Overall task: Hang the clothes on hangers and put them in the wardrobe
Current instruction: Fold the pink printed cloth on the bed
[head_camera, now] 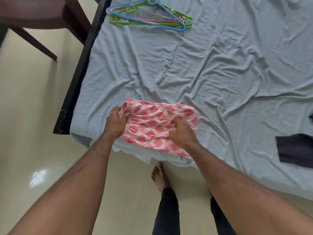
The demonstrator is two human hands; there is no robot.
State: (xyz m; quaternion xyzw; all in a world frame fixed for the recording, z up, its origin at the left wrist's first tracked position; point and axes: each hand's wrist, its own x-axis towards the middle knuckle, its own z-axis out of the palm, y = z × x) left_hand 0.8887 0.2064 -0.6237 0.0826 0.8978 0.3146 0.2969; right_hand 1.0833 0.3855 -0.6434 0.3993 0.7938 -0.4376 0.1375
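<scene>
Left hand (116, 122) and right hand (182, 134) gripping pink garment (157, 122), on bed (220, 73)

We lose the dark cloth (295, 150) at the right edge, and a second dark scrap (311, 117) above it is nearly all cut off. The hangers (149, 16) run past the far edge. The chair (39, 17) at far left is blurred and cropped. Our left hand (116, 122) covers the pink garment's (157, 126) near-left corner.

Soft daylight, floor (39, 177) glare, edges warped
</scene>
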